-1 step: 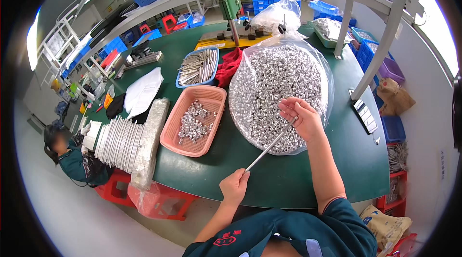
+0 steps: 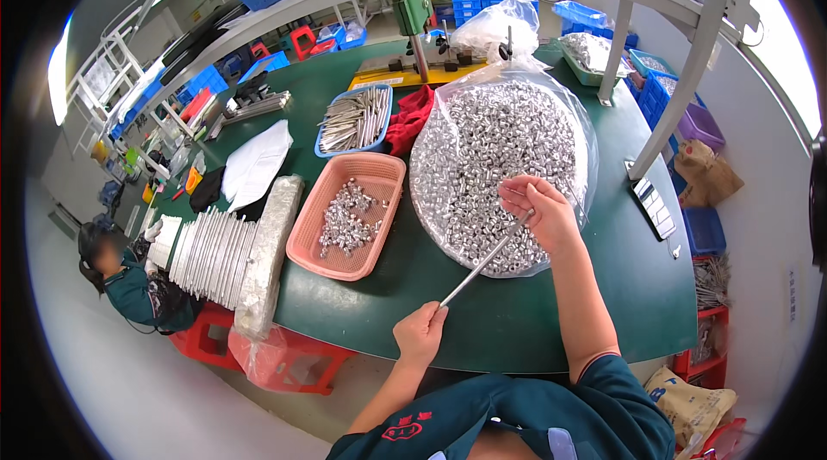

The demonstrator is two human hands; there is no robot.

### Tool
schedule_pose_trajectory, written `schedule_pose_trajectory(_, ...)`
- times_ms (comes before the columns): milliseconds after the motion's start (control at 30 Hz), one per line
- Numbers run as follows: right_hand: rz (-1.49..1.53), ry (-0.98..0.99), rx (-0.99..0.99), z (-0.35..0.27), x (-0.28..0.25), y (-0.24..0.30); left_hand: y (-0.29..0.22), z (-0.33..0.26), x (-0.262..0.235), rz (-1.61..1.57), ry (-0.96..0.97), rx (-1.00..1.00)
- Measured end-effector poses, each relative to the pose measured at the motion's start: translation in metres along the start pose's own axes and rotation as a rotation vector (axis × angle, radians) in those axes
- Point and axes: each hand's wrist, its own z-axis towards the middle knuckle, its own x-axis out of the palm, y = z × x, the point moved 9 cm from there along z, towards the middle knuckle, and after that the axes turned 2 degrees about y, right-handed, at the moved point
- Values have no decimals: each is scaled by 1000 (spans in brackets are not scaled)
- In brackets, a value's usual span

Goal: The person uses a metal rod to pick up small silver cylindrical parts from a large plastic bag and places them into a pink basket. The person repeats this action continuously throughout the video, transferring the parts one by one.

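Observation:
My left hand (image 2: 419, 332) is closed around the lower end of a thin grey metal rod (image 2: 479, 268), over the table's near edge. The rod slants up and to the right. Its upper end meets my right hand (image 2: 544, 212), whose fingers are loosely curled with the thumb against them. Any small piece between those fingertips is too small to make out. Below my right hand lies a large heap of small silver metal sleeves (image 2: 508, 137) in a clear plastic bag (image 2: 588, 146). Left of the heap, a salmon-coloured plastic basket (image 2: 303, 257) holds some small silver pieces (image 2: 349, 220).
Behind the basket are a blue tray of metal rods (image 2: 355, 115) and a red cloth (image 2: 409, 118). A foam-wrapped bundle (image 2: 267, 257) and a stack of rods (image 2: 214, 257) lie left, beside a seated person (image 2: 146, 288). A shelf post (image 2: 680, 85) and a phone (image 2: 653, 206) stand right.

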Motion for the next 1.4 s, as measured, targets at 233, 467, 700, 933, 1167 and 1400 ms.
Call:
schedule_pose_trajectory(233,-1095,57,-309,-16,43,20,1,0,0,-12,22,33)
schedule_pose_trajectory(467,54,80,-108,-7,18,8,4,0,0,-53,-1,-8)
schedule_pose_trajectory(700,303,-25,90,-4,1,-10,13,-2,-1,-110,-30,-58)
schedule_pose_trajectory(933,385,65,212,0,2,-37,9,-2,0,-85,-2,-29)
schedule_pose_trajectory(1167,480,66,192,-2,12,-38,9,-2,0,-68,-3,-17)
schedule_pose_trajectory(1400,485,113,262,-3,9,-41,7,-2,-1,-66,1,1)
